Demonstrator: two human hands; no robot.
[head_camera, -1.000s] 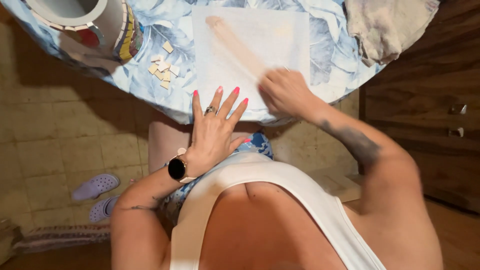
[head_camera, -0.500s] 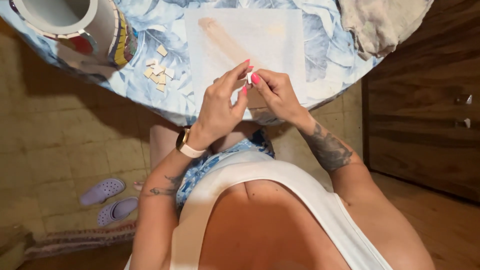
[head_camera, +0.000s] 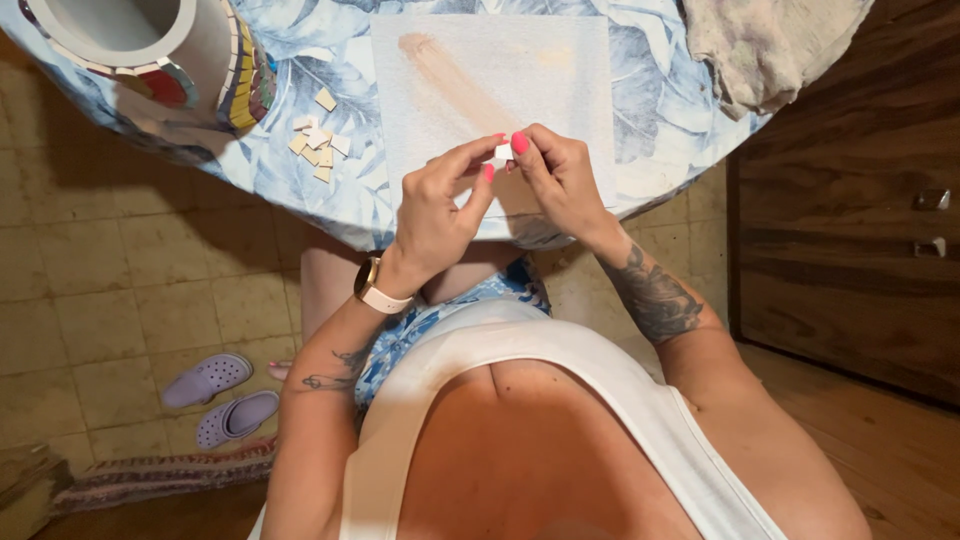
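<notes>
Person seated at a round bench (head_camera: 640, 130) with a blue leaf-print cloth. Nearest: white top, blue patterned shorts, a pale watch (head_camera: 372, 287) on the left wrist. On the tiled floor to their left sit lilac clogs (head_camera: 222, 395) beside a rug edge.

Both hands are raised just over the bench's near edge. The left hand (head_camera: 437, 215) and right hand (head_camera: 560, 180) meet fingertip to fingertip, each pinched on one small white tile piece (head_camera: 503, 152). The piece sits between the thumbs and forefingers, above the near part of a white paper sheet (head_camera: 550, 60) and not touching it. It's mostly covered by fingers and pink nails. Its long axis is too hidden to call; the visible bit looks roughly squarish, with a flat face towards the camera. Which way it points I can't tell.

Risk, as a judgement: the grip is only on the edges of a tiny, hard, smooth chip. If either pinch slackens or the fingers twist against each other, it could pop out and fall to the lap or floor. A broken edge could also nick a fingertip.

Further out, a tan smear (head_camera: 455, 80) runs diagonally across the sheet. Left of it lies a loose pile of cream tile chips (head_camera: 318, 145) on the cloth. Beyond those is a mosaic-covered pot (head_camera: 215, 75) at the far left edge. A crumpled beige rag (head_camera: 770, 45) lies at far right. A dark wood cabinet (head_camera: 850, 240) stands right of the bench.
</notes>
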